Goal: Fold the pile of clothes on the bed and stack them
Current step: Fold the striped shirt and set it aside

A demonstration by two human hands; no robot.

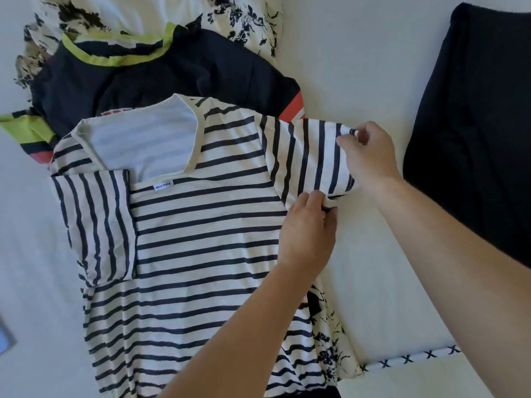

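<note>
The striped shirt (pixel 201 239) lies flat mid-frame on the bed (pixel 359 81). My right grip (pixel 369 156) pinches its sleeve hem right of centre; my left grip (pixel 309 228) pinches the sleeve's lower edge just below.

Two bare forearms, no sleeves in view

The left hand (pixel 306 231) and right hand (pixel 369 159) carry no ring, watch or bracelet that shows. Both arms run bare from wrist to the frame's lower edge. The fingers (pixel 349 139) look short-nailed and unpainted, though the picture is too soft to be sure.
</note>
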